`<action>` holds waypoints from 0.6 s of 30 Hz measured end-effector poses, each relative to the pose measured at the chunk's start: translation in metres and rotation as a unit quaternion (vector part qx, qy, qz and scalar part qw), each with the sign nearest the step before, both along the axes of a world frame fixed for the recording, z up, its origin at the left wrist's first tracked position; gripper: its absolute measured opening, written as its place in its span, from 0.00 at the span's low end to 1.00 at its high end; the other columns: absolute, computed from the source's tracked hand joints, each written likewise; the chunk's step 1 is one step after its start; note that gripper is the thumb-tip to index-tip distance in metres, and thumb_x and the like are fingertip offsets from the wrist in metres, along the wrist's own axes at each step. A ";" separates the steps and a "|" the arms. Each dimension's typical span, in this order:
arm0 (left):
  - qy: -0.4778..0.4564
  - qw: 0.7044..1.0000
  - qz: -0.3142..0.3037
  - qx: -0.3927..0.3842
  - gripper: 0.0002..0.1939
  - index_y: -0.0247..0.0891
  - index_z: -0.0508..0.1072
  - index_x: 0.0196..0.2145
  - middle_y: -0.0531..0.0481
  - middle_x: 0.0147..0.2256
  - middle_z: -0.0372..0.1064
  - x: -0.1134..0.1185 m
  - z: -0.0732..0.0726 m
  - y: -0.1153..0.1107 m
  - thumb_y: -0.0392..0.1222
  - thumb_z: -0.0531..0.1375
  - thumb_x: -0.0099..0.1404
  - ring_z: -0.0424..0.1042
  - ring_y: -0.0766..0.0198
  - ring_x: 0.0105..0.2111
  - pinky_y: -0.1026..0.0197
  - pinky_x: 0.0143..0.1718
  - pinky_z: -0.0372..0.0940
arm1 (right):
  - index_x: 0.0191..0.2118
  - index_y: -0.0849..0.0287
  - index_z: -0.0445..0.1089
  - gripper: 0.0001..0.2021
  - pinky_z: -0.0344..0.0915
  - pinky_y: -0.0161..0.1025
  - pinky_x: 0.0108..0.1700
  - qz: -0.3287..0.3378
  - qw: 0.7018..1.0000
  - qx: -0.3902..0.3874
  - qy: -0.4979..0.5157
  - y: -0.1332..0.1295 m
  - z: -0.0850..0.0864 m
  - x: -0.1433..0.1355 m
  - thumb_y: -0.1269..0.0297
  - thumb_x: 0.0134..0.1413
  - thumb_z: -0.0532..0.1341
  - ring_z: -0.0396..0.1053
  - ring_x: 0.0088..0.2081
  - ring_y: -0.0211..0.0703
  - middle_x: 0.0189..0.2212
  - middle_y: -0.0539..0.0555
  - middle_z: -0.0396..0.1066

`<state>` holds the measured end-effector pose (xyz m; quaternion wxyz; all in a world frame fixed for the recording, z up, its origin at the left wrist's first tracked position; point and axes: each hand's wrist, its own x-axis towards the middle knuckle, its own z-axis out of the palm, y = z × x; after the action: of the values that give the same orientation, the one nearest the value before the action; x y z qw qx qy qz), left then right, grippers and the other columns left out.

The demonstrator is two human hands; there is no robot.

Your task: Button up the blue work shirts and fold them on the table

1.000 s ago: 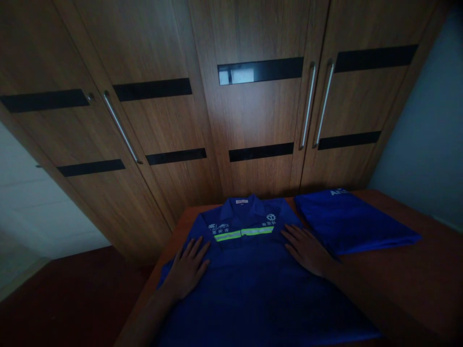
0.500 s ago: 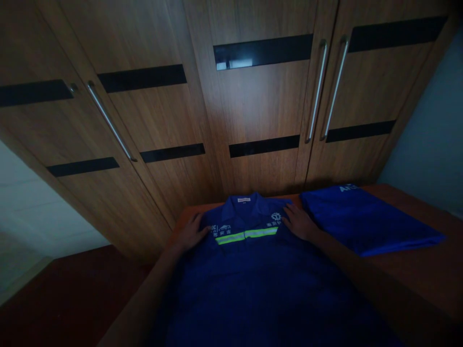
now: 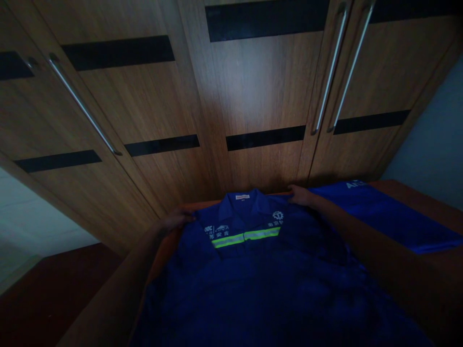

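A dark blue work jacket lies front up with its collar at the far end. White lettering and a yellow-green and grey reflective strip cross its chest. My left hand is at the left shoulder edge, its fingers closed on the cloth. At the other shoulder, my right hand pinches the jacket near its far edge. The lower part of the jacket is very dark, and its sleeves are hard to make out.
A folded bright blue cloth item with white letters lies to the right on the orange-brown surface. Wooden wardrobe doors with metal handles stand right behind. A pale wall is at the right.
Both hands have moved outward from the chest to the shoulder edges, from lying on the cloth to gripping it. The shoulders are spread wider, and the camera view has tipped downward and closer.
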<state>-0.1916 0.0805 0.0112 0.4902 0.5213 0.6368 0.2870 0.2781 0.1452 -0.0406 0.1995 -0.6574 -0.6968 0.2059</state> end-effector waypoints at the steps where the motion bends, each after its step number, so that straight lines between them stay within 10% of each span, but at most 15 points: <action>1: 0.001 1.000 -0.010 -0.002 0.12 0.34 0.75 0.26 0.50 0.24 0.73 0.000 -0.001 0.000 0.40 0.69 0.41 0.70 0.61 0.25 0.65 0.25 0.59 | 0.50 0.68 0.70 0.27 0.69 0.45 0.45 -0.001 1.000 -0.018 0.018 0.002 0.002 0.001 0.70 0.37 0.66 0.73 0.42 0.55 0.42 0.63 0.75; 6: 0.010 1.000 -0.004 0.030 0.11 0.35 0.72 0.22 0.54 0.20 0.70 0.001 -0.009 0.000 0.41 0.68 0.41 0.67 0.64 0.23 0.66 0.25 0.58 | 0.32 0.64 0.76 0.09 0.71 0.37 0.31 0.024 0.990 -0.079 0.118 -0.007 0.013 0.002 0.68 0.40 0.66 0.74 0.27 0.44 0.26 0.54 0.77; 11: 0.004 0.995 0.029 0.100 0.11 0.37 0.74 0.25 0.54 0.22 0.70 0.004 0.006 -0.015 0.43 0.67 0.44 0.69 0.61 0.27 0.64 0.29 0.62 | 0.34 0.61 0.75 0.08 0.71 0.37 0.37 0.013 0.985 -0.008 0.171 -0.030 0.031 0.007 0.65 0.45 0.65 0.74 0.34 0.45 0.31 0.52 0.77; 18: 0.073 0.971 0.078 0.216 0.07 0.43 0.77 0.27 0.51 0.29 0.74 0.005 0.052 -0.118 0.41 0.68 0.46 0.71 0.54 0.36 0.59 0.41 0.67 | 0.37 0.55 0.74 0.14 0.69 0.45 0.45 0.045 0.959 0.197 0.198 -0.142 0.062 0.027 0.52 0.50 0.61 0.73 0.40 0.50 0.37 0.54 0.76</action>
<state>-0.1866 -0.0372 0.0627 0.2944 0.5828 0.6327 0.4164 0.3049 0.0029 0.0217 0.4492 -0.5194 -0.6991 0.1993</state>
